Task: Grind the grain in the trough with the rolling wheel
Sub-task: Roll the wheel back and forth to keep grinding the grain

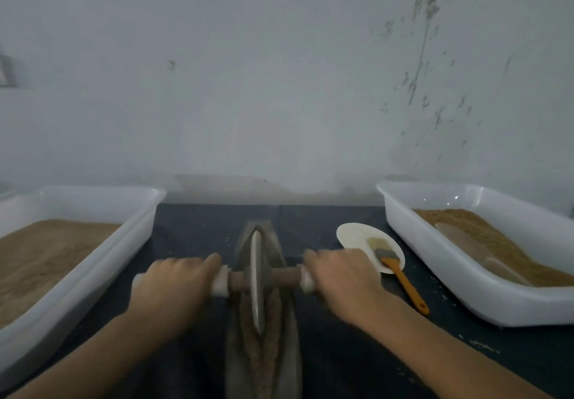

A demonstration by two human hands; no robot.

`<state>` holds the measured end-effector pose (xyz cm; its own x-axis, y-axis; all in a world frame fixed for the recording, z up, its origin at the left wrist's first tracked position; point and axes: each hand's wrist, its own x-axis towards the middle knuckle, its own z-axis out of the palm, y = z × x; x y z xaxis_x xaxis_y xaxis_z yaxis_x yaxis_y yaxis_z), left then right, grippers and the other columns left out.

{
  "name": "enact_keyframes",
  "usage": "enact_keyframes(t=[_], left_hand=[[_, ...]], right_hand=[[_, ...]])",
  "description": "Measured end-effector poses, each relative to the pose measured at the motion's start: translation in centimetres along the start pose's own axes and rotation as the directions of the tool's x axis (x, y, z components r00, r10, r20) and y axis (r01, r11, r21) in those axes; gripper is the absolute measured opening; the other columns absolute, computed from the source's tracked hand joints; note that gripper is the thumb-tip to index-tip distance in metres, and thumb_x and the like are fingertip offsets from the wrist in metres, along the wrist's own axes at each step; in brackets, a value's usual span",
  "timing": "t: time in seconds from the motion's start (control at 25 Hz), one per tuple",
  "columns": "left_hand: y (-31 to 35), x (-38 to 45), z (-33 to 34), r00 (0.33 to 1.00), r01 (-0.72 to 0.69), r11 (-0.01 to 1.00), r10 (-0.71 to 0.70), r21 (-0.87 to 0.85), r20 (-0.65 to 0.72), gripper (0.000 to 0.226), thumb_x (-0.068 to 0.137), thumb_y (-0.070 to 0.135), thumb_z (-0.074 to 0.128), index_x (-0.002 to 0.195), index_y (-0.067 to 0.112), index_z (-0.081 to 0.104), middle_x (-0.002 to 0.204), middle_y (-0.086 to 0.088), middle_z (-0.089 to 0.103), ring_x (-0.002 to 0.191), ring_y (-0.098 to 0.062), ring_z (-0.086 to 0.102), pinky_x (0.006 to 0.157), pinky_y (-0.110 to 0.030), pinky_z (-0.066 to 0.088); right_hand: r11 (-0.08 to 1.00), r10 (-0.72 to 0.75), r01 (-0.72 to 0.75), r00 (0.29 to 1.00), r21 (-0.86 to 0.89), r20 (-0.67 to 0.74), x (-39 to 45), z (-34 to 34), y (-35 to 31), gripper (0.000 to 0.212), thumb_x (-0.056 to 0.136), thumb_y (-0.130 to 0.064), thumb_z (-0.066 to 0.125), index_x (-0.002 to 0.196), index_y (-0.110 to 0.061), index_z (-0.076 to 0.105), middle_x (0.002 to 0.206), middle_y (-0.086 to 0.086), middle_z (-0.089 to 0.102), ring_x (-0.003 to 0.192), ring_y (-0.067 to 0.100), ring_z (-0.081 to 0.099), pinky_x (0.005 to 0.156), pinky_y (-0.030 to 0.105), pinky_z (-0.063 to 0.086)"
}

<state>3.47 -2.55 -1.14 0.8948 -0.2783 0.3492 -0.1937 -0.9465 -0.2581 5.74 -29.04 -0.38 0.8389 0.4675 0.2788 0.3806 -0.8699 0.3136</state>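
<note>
A long, narrow metal trough runs away from me down the middle of the dark table. Brown ground grain lies along its groove. A thin metal rolling wheel stands upright in the groove, about midway along. A brown axle passes through it, with white wrapping at both ends. My left hand grips the left end of the axle. My right hand grips the right end. The picture is blurred around both hands.
A white tub of brown powder stands at the left, another white tub with brown powder at the right. A white plate holds a brush with an orange handle, just beyond my right hand. A pale wall rises close behind the table.
</note>
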Motion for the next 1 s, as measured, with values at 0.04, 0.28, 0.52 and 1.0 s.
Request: enact_keyframes(t=[0.04, 0.28, 0.52, 1.0], left_hand=[[-0.4, 2.0, 0.8, 0.999, 0.05, 0.999, -0.05, -0.007, 0.001, 0.024, 0.081, 0.04, 0.058, 0.089, 0.035, 0.036, 0.08, 0.012, 0.054, 0.073, -0.012, 0.057, 0.06, -0.029, 0.039], [-0.5, 4.8, 1.0, 0.996, 0.094, 0.995, -0.094, 0.037, 0.005, 0.019, 0.083, 0.034, 0.054, 0.097, 0.03, 0.041, 0.092, 0.005, 0.061, 0.085, -0.023, 0.061, 0.064, -0.033, 0.039], [-0.5, -4.1, -0.3, 0.989, -0.003, 0.995, 0.018, -0.103, 0.145, 0.034, 0.066, 0.052, 0.052, 0.083, 0.046, 0.024, 0.064, 0.016, 0.038, 0.06, -0.008, 0.038, 0.055, -0.031, 0.027], [0.6, 4.7, 0.2, 1.0, 0.022, 0.997, -0.022, 0.075, -0.001, 0.027, 0.083, 0.032, 0.059, 0.101, 0.029, 0.039, 0.095, 0.005, 0.062, 0.085, -0.021, 0.061, 0.064, -0.032, 0.033]], right_hand=[[0.999, 0.03, -0.031, 0.999, -0.025, -0.045, 2.4, 0.5, 0.3, 0.025, 0.081, -0.022, 0.064, 0.101, -0.021, 0.048, 0.095, 0.002, 0.065, 0.082, 0.028, 0.064, 0.062, 0.036, 0.044], [0.998, 0.045, -0.043, 0.998, 0.047, -0.032, 4.9, 1.5, 1.1, 0.024, 0.081, -0.025, 0.064, 0.099, -0.022, 0.049, 0.095, 0.004, 0.066, 0.085, 0.032, 0.063, 0.061, 0.035, 0.038], [0.978, -0.16, 0.149, 0.985, 0.146, 0.063, -3.7, -0.5, 0.6, 0.037, 0.071, -0.034, 0.069, 0.084, -0.034, 0.034, 0.072, -0.006, 0.052, 0.066, 0.02, 0.055, 0.053, 0.035, 0.036], [0.986, 0.066, -0.06, 0.997, 0.159, -0.037, 3.5, 2.1, 0.4, 0.025, 0.083, -0.032, 0.062, 0.102, -0.024, 0.048, 0.098, 0.003, 0.066, 0.087, 0.029, 0.063, 0.065, 0.035, 0.042]])
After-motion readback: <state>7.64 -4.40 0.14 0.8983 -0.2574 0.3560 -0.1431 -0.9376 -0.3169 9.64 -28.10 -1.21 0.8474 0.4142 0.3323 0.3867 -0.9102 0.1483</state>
